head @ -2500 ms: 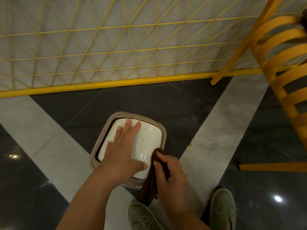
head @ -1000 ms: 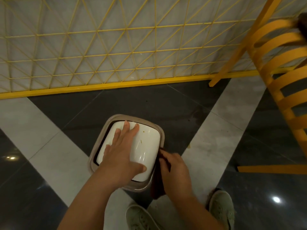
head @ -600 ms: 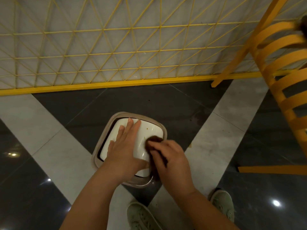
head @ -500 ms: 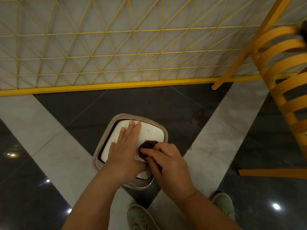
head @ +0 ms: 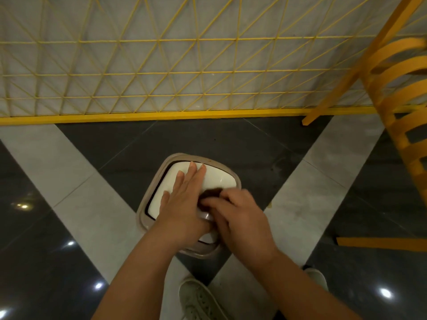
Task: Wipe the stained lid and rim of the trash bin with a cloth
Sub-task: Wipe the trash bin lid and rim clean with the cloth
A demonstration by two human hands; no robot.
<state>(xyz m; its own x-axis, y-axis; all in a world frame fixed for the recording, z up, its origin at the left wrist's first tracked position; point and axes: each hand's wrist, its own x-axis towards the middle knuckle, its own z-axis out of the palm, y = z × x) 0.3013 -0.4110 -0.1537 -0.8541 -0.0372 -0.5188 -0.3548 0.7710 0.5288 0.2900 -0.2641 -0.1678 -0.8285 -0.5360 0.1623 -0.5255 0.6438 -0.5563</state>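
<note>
At lower centre of the frame, the white glossy square lid (head: 217,179) sits inside the beige plastic rim (head: 147,199) of the trash bin. The left hand (head: 182,204) presses flat on it, fingers straight. The right hand (head: 240,218) pinches a dark brown cloth (head: 211,192) against the lid's right side. Yellow wire fence (head: 161,65) spans the top.

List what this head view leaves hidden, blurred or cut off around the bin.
- Cloth: mostly covered by the right hand, which is motion-blurred.
- White lid: its middle and near part lie under the left hand and the right hand, so stains there cannot be judged.
- Bin rim: near edge partly hidden by both wrists.
- Bin body: hidden below the rim.
</note>
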